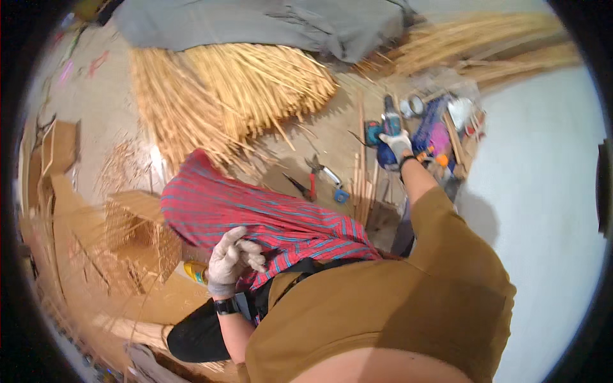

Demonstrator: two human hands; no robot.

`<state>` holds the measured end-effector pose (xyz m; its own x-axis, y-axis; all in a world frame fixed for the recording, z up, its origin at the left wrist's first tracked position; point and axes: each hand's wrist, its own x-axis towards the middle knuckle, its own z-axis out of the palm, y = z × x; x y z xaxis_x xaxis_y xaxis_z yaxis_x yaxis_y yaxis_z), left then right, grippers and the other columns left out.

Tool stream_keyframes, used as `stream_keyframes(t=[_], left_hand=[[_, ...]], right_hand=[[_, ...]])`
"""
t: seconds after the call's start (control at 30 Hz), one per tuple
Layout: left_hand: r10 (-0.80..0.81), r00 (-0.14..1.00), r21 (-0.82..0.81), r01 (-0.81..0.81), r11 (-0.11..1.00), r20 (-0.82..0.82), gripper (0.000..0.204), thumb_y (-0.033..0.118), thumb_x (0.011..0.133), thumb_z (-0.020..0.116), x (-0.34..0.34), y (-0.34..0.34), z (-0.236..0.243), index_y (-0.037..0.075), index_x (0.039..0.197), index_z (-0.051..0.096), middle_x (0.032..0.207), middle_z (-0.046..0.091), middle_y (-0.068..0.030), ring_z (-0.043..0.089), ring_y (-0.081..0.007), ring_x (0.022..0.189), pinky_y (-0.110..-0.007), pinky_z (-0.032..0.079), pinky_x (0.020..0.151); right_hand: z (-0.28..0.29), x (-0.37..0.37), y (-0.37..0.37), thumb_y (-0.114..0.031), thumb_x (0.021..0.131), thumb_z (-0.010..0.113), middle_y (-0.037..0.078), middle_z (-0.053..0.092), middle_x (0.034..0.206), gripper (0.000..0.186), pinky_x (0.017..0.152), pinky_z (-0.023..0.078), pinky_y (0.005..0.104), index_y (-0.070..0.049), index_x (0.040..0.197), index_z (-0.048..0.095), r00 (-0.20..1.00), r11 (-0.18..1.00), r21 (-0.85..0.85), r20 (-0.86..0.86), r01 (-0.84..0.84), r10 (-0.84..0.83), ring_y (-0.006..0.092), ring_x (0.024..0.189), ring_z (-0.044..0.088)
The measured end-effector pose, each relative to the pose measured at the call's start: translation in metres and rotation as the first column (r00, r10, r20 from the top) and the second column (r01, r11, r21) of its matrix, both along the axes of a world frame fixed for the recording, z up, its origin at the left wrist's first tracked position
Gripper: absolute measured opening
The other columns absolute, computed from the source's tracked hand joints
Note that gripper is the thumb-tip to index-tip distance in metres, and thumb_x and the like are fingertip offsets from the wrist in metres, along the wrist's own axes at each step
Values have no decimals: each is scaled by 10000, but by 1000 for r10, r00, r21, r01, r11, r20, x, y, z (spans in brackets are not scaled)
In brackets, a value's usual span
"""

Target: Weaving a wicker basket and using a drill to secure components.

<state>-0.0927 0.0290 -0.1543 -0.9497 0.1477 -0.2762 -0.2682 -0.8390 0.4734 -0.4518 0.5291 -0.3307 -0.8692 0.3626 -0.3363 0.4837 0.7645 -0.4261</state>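
My gloved right hand (pixel 397 143) reaches to the upper right and grips a teal-and-black cordless power tool (pixel 391 116) among a pile of gear. A second teal item (pixel 373 133) lies beside it, with blue cloth and an orange item around. My gloved left hand (pixel 233 255) is raised over a red-and-blue striped cloth (pixel 268 214) by my lap, fingers loosely bent and apart, holding nothing. Pliers or snips (pixel 311 182) and a small blue tool (pixel 341 195) lie on the floor between my hands.
A bundle of pale sticks (pixel 236 96) lies ahead under grey cloth (pixel 255 25). Lattice boxes (pixel 137 236) and wood shavings (pixel 124 163) are at left, more long strips (pixel 472 45) at back right. A pale wall or panel (pixel 543 210) runs along the right.
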Motion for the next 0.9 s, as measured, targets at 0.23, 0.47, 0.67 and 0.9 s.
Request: stream_keyframes(t=[0.23, 0.47, 0.67, 0.9], left_hand=[[-61, 997, 124, 65, 990, -38, 570, 258, 1010, 556, 2, -4, 3, -2, 1473, 351, 1211, 628, -270, 679, -390, 1029, -515, 584, 816], [-102, 994, 30, 104, 994, -44, 550, 264, 1025, 533, 0, -6, 16, -2, 1473, 355, 1180, 656, -219, 700, -312, 979, -419, 600, 793], [-119, 986, 78, 129, 989, -116, 470, 237, 1039, 506, -2, -9, 19, 52, 1460, 411, 1166, 666, -167, 693, -259, 997, -397, 588, 829], [-176, 950, -96, 155, 983, -258, 531, 233, 1011, 568, 13, -15, 39, 70, 1480, 381, 1224, 598, -127, 638, -196, 1046, -347, 542, 906]], right_hand=[[-16, -4, 5, -295, 713, 836, 128, 695, 957, 551, 779, 523, 384, -28, 1135, 601, 986, 961, -234, -112, -147, 124, 285, 868, 669], [77, 9, -63, -164, 795, 743, 46, 647, 800, 222, 532, 484, 349, -92, 975, 634, 996, 874, -486, -76, 7, -50, 151, 669, 612], [249, 65, -137, -267, 812, 743, 105, 644, 839, 477, 659, 500, 350, -10, 1164, 551, 817, 806, 180, -20, -564, 576, 209, 731, 635], [430, 194, -246, -301, 766, 736, 157, 640, 808, 468, 707, 494, 419, 1, 1083, 573, 602, 614, 279, -140, -738, 786, 307, 701, 603]])
